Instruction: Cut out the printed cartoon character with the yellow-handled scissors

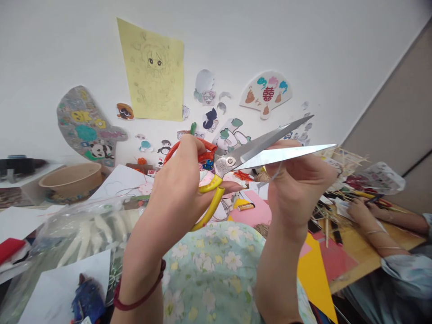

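A pair of scissors (231,161) with one red and one yellow handle is gripped in my left hand (184,180), which wears a dark red cord bracelet (140,292). Its blades point right and stand slightly apart. Behind the blades, my right hand (293,184) has its fingers closed, and the blades partly cover it. A thin pale strand (278,171) shows at its fingertips; the rest of what it pinches is hidden. Just above my left hand a green tip (193,128) sticks up; I cannot tell what it belongs to.
Pink paper (254,209), a glue stick (246,206) and yellow card (313,274) lie on the cluttered table. At left are a tan bowl (72,177) and a plastic bag (87,225) with white hand shapes. Another person's hands (362,211) work at right.
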`<action>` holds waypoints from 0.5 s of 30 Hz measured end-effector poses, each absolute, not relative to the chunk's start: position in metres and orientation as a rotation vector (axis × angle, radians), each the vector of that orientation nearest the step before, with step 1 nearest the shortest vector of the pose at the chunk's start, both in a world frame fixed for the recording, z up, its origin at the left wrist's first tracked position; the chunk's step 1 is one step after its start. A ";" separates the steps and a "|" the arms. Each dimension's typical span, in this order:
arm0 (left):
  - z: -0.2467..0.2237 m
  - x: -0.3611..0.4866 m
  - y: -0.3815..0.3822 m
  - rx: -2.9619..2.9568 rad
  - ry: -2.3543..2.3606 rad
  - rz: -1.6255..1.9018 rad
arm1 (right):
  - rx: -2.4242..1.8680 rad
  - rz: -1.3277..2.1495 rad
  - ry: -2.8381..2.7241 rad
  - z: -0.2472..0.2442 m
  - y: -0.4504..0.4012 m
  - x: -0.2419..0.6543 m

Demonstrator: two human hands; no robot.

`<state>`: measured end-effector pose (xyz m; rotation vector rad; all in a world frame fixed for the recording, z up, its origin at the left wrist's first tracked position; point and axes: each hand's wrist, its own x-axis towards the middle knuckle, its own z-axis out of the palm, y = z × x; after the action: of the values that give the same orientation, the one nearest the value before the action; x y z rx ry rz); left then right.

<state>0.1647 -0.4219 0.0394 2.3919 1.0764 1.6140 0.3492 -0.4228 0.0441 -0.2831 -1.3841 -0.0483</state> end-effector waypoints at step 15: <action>0.038 0.165 -0.423 2.365 1.039 1.582 | -0.243 -0.042 -1.378 0.045 -0.421 0.347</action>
<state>0.1648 -0.4235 0.0381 2.3648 1.0388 1.5825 0.3472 -0.4205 0.0446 -0.2426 -1.3776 -0.0418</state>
